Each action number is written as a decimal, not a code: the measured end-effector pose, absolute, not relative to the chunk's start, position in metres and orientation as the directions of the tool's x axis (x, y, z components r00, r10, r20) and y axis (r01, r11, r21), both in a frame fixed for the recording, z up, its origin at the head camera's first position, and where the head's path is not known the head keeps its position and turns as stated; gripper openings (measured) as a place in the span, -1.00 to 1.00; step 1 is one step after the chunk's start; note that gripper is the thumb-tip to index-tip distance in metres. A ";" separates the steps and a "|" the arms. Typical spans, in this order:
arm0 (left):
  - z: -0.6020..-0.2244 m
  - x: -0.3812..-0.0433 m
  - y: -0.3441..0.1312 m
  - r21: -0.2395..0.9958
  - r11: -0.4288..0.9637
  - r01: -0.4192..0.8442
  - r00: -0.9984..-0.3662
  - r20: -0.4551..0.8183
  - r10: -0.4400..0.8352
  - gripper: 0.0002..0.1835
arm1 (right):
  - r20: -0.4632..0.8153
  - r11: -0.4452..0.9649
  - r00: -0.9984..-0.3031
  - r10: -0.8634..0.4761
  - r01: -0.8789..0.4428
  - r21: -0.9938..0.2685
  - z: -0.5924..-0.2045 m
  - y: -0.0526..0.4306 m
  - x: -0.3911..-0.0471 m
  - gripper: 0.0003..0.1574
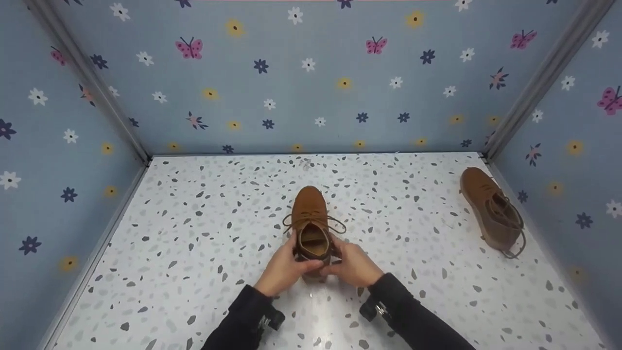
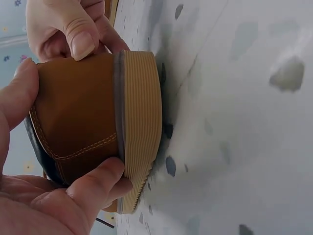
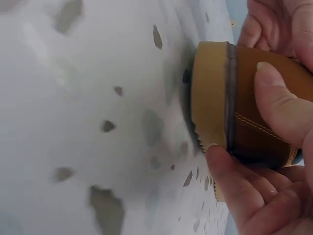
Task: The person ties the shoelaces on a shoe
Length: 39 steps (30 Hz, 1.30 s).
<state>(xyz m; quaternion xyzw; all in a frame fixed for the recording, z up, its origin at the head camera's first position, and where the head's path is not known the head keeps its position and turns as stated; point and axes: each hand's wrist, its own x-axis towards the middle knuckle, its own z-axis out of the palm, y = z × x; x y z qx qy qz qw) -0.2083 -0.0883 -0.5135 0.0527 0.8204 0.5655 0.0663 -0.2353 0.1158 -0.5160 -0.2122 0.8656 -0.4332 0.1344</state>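
A brown lace-up shoe (image 1: 309, 204) sits on the speckled surface in the middle of the head view, toe pointing away, its laces spread in loops to both sides. My left hand (image 1: 285, 265) grips the heel end from the left, thumb across the back near the collar. From the other side my right hand (image 1: 354, 262) holds the same heel, its thumb on the back. Both wrist views show the tan ribbed sole (image 2: 142, 112) and the stitched brown heel (image 3: 254, 107) between the fingers. The shoe's inside is partly visible from above.
A second brown shoe (image 1: 491, 209) lies at the right, close to the side wall, its lace trailing behind the heel. Blue panels (image 1: 311, 97) with flowers and butterflies enclose the white speckled surface (image 1: 194, 253) at the back, left and right. Grey metal strips (image 1: 549, 78) line the corners.
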 end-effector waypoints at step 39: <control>-0.501 -0.320 -0.145 0.902 0.430 -0.027 -0.985 -0.097 0.143 -0.14 | -0.087 0.694 -0.880 -0.468 -0.304 -0.652 -0.499 0.045 -0.351 -0.07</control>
